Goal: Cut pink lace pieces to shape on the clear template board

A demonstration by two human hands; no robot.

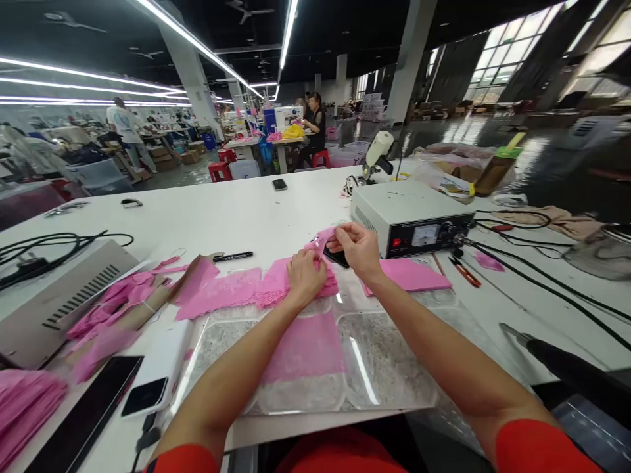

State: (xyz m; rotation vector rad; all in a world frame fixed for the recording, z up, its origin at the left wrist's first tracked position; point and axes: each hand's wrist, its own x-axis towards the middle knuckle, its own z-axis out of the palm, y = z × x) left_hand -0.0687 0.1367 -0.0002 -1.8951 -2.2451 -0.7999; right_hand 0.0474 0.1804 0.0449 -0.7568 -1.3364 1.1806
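Note:
My right hand (359, 248) pinches the upper edge of a small pink cloth piece (324, 236), lifted above the table. My left hand (306, 274) rests on a stack of pink pieces (274, 282), its fingers closed at the lower part of the lifted piece. Left of the stack lies a flat pink piece (221, 293). A folded pink pile (414, 274) sits right of my hands, and a single pink sheet (306, 348) lies on the clear mat nearer me. Behind my right hand is a partly hidden black object (337, 258).
A grey control box (414, 210) with cables stands behind at the right. Orange-handled snips (465, 272) and a soldering-iron-like tool (557, 361) lie right. A marker (233, 256), a white power bank (165, 361) and pink scraps (118, 295) are at the left. People sit beyond the table.

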